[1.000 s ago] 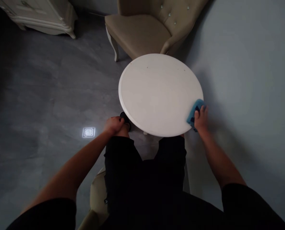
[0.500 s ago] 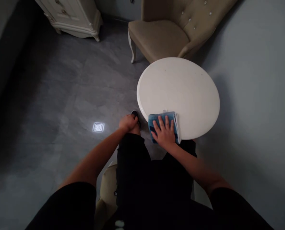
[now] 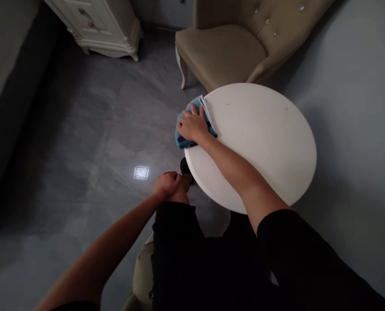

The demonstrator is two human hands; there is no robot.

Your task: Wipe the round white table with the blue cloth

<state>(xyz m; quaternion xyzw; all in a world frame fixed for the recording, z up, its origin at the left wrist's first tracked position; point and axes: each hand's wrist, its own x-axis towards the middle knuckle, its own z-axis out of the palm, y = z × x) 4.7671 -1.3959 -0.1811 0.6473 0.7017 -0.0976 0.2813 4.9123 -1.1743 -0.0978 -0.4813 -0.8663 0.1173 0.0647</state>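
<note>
Table [image 3: 266, 134], with clock positions read about its round white top (12 o'clock lies on the side away from the wearer). The cloth [image 3: 184, 139], blue with darker patches and a pale border, is folded and lies at 10 o'clock, partly on the top and partly overhanging the rim. The right hand [image 3: 194, 125] rests palm down on the cloth, its fingers spread across it and slightly bent; the forearm crosses the top from 5 o'clock, where the black sleeve [image 3: 276, 229] overlaps the rim. The left hand [image 3: 167, 185] lies at 8 o'clock, apart from the table, loosely curved over the left knee [image 3: 180, 195]; its fingertips are partly hidden, so whether it is closed cannot be told. A shoe [image 3: 184, 166] shows just beyond the rim near 9 o'clock. Small dark specks mark the top at 11 and 1 o'clock. Surroundings: a tan chair [image 3: 225, 54] at 11 to 12 o'clock, its near arm meeting the table's outline; a white cabinet [image 3: 98, 26] farther off at 10 o'clock; a bright square patch [image 3: 141, 172] on the grey floor [image 3: 111, 142] near 9 o'clock; a grey wall [image 3: 357, 129] at 3 o'clock.
</note>
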